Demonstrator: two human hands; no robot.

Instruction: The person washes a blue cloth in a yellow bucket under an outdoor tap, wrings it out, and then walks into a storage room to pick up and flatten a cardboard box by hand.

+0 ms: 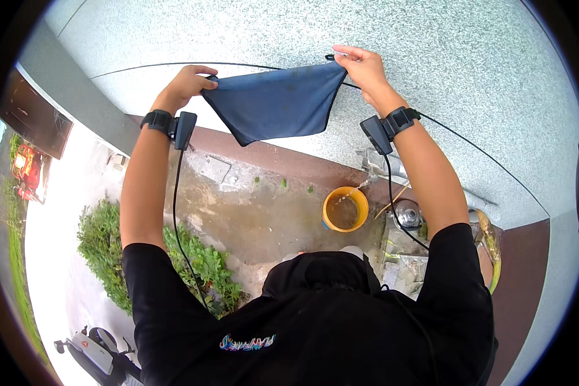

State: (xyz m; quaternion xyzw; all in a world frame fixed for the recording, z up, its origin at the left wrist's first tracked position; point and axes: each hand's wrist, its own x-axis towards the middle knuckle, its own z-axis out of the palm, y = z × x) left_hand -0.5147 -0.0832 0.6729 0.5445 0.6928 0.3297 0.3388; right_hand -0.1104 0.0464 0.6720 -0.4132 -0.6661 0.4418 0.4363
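Observation:
A dark blue cloth [273, 106] with black edging and a few darker spots hangs spread between my hands, in front of a pale speckled wall [469, 58]. My left hand [190, 83] pinches its upper left corner. My right hand [362, 69] grips the upper right corner, close to a small black loop [330, 57]. A thin black line [141, 66] runs along the wall behind the cloth. Both wrists wear black strapped devices with cables hanging down.
Below are a yellow bucket [360, 211] with water, pipes [479, 206] and a metal lid-like object [406, 213] at the wall's foot. Leafy plants [100, 248] grow lower left. A scooter [90, 357] stands at bottom left, red machinery [26, 167] at far left.

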